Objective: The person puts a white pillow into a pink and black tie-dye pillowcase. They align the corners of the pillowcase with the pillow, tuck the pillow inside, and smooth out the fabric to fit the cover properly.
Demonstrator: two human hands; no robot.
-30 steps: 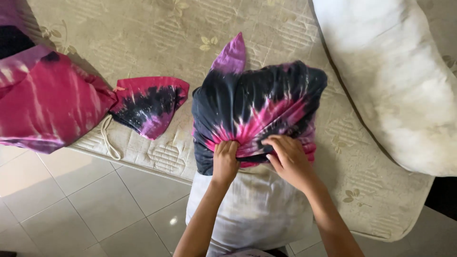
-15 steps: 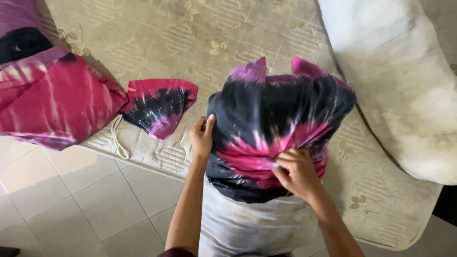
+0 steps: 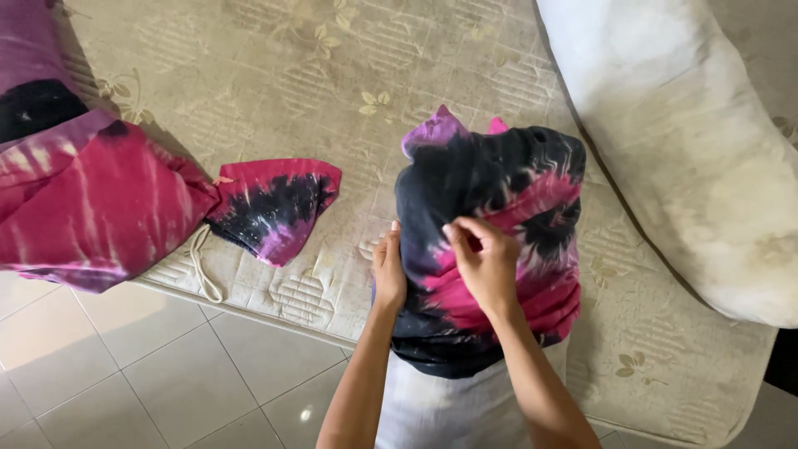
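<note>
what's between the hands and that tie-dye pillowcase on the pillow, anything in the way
Nothing visible. The left hand lies flat on the side of the tie-dye pillowcase, and the right hand pinches its front fabric. Both touch it directly, over the white pillow.

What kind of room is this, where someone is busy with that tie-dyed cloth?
Most likely a bedroom at home. A bare quilted mattress lies low on a pale tiled floor, a long white bolster rests on it, and both hands work a tie-dyed cover over a white pillow.
</note>
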